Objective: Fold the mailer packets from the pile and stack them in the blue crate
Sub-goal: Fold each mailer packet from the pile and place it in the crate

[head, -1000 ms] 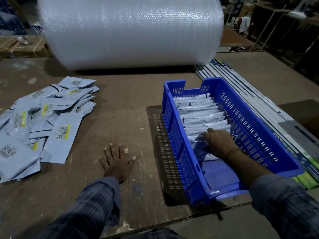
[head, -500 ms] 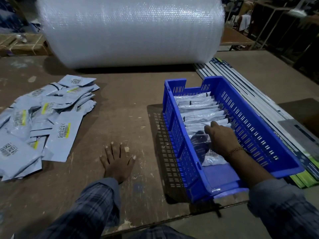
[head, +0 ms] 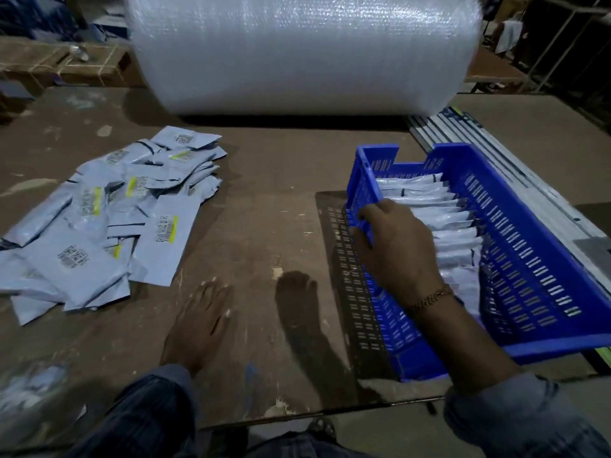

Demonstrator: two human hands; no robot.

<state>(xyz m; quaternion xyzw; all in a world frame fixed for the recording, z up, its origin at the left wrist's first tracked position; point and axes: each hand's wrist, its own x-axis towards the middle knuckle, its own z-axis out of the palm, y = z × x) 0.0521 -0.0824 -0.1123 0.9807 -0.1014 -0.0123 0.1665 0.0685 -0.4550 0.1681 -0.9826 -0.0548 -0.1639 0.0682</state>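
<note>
The loose pile of grey mailer packets (head: pixel 109 219), with barcode labels and yellow stripes, lies on the left of the brown table. The blue crate (head: pixel 529 206) stands on the right and holds a row of folded packets (head: pixel 439 219) standing on edge. My right hand (head: pixel 396 252) reaches across the crate's near part, its fingers curled over the crate's left wall. My left hand (head: pixel 201 319) rests flat on the table between pile and crate, fingers spread, holding nothing.
A big roll of bubble wrap (head: pixel 297 51) lies across the back of the table. Long flat printed panels (head: pixel 496 143) lie to the right of and under the crate. Cardboard boxes (head: pixel 66 64) stand at the back left. The table's front edge is near my body.
My right hand left the folded packets inside the crate and moved left onto the crate's left wall. My left hand stayed flat on the table.
</note>
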